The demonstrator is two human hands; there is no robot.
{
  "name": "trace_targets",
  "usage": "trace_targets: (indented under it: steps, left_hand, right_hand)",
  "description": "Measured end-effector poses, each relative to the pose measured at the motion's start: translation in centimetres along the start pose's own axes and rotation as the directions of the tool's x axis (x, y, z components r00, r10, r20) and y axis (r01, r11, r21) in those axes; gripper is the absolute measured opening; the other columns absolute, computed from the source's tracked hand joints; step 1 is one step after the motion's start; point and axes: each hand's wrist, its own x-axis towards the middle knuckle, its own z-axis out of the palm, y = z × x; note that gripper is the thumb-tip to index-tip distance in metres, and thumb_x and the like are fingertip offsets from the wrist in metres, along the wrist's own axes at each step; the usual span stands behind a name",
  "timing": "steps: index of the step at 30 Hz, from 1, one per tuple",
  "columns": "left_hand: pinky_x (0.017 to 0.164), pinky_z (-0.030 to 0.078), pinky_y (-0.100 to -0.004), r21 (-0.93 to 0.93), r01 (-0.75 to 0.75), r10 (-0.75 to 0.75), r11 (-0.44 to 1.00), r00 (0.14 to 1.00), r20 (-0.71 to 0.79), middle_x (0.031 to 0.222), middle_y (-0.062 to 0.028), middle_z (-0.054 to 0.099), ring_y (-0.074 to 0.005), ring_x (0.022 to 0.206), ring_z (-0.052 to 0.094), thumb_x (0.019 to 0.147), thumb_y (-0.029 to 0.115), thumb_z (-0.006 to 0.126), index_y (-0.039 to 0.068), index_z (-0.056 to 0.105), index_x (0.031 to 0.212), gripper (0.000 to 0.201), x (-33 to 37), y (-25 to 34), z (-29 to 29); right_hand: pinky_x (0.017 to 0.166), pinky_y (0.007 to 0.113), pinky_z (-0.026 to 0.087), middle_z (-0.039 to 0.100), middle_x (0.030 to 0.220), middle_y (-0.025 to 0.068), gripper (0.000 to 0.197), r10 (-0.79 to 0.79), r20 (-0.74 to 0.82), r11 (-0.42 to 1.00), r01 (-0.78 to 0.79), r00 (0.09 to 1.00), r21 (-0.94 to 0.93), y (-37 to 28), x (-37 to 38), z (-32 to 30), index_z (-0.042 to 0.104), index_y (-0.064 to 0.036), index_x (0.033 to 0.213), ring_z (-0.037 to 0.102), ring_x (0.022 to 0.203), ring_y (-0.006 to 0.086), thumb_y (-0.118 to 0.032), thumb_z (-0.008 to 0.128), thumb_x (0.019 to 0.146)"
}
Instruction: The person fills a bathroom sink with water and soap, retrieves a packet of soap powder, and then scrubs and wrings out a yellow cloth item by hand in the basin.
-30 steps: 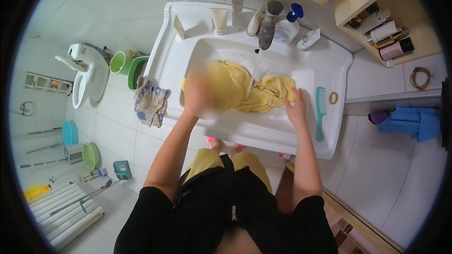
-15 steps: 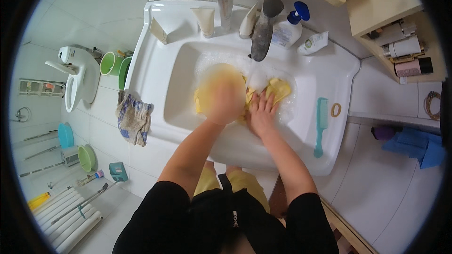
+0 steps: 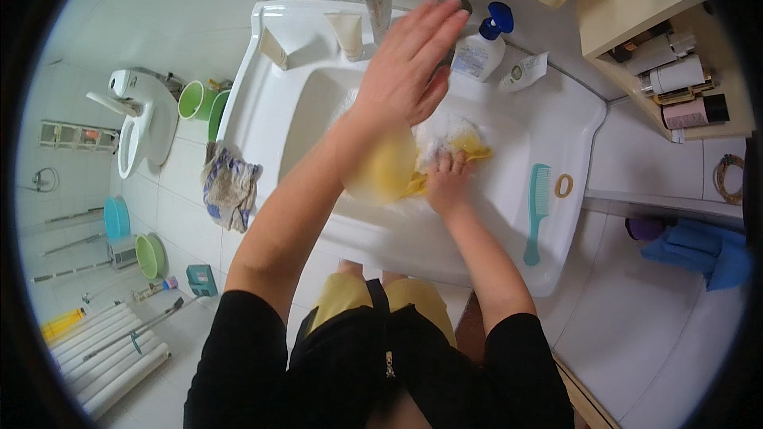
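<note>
Yellow cloth [image 3: 401,171] in sink [image 3: 509,230], partly under foam [image 3: 445,129]. My right hand [image 3: 449,184] on cloth — from here I can't tell if fingers grip. Left hand [image 3: 413,59] over faucet [image 3: 464,5], sink's back — fingers outstretched, unclenched.

A teal comb [image 3: 536,218] lay beside a tan ring [image 3: 558,187], and a white tube [image 3: 524,73] sat near a pump bottle [image 3: 478,57].

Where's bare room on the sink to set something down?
Left ledge, between the small tube and the rag; right ledge, between the white tube and the comb. Crowded: back ledge, with more tubes, the pump bottle and the left hand over the faucet.
</note>
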Motion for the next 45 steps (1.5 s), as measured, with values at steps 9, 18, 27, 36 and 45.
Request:
trace_targets:
  steps: [9, 18, 27, 36, 45]
  left_hand:
    - [0.098, 0.04, -0.0353, -0.167, 0.118, -0.086, 0.979, 0.979, 0.187, 0.131, -0.0085, 0.047, -0.0276, 0.123, 0.043, 0.071, -0.008, 0.051, 0.006, 0.053, 0.12, 0.05, -4.7, 0.5, 0.4]
    - [0.103, 0.03, -0.0375, 0.537, 0.625, -0.803, 0.566, 0.271, 0.531, 0.138, -0.019, 0.035, -0.0312, 0.125, 0.038, 0.078, 0.018, 0.063, 0.009, 0.019, 0.143, 0.079, -19.0, -3.3, 1.1]
    - [0.097, 0.037, -0.0364, 0.203, 0.848, -0.649, 0.489, 0.198, 0.734, 0.139, -0.0211, 0.033, -0.0318, 0.124, 0.039, 0.068, 0.021, 0.066, 0.006, 0.017, 0.143, 0.092, -23.1, -5.6, -0.5]
    - [0.097, 0.024, -0.0631, 0.43, 0.777, -0.8, 0.461, 0.154, 0.58, 0.149, -0.0149, 0.015, -0.0419, 0.129, 0.027, 0.069, 0.036, 0.069, 0.024, 0.022, 0.142, 0.088, -18.9, -0.1, 2.8]
    - [0.093, 0.04, -0.0322, -0.567, 0.779, -0.683, -0.267, 0.262, 0.682, 0.117, -0.0094, 0.056, -0.0211, 0.108, 0.053, 0.09, 0.033, 0.046, 0.002, 0.051, 0.117, 0.042, -20.8, -5.6, 2.6]
  right_hand:
    - [0.101, 0.064, 0.018, 0.028, 0.144, 0.0154, 0.05, 0.229, -0.133, 0.972, -0.218, 0.964, 0.09, -0.6, 0.0, 2.3, 0.044, -0.0109, 0.131, 0.026, 0.13, 0.043, -0.027, 0.049, 0.084]
    - [0.1, 0.054, 0.027, 0.025, 0.144, 0.0156, 0.036, -0.101, 0.019, 0.993, 0.099, 0.995, 0.064, -0.2, -0.5, 0.1, 0.053, -0.0102, 0.121, 0.03, 0.126, 0.0434, -0.02, 0.048, 0.086]
    - [0.071, 0.037, 0.044, 0.058, 0.075, 0.0141, 0.02, 0.383, -0.066, 0.477, -0.136, 0.922, 0.868, 1.8, 0.0, -5.0, 0.057, -0.0003, 0.088, 0.056, 0.072, 0.0248, -0.019, 0.051, 0.087]
    - [0.081, 0.027, 0.045, 0.06, 0.098, 0.0054, 0.027, 0.352, -0.007, -0.275, 0.111, 0.936, 0.955, 0.8, -5.4, -25.0, 0.057, 0.0009, 0.106, 0.057, 0.091, 0.013, -0.018, 0.053, 0.089]
    - [0.091, 0.037, 0.045, 0.059, 0.112, 0.0117, 0.031, 0.201, 0.133, -0.73, 0.058, 0.971, 0.681, 3.7, -7.7, -26.8, 0.053, -0.0011, 0.114, 0.057, 0.104, 0.0236, -0.022, 0.045, 0.093]
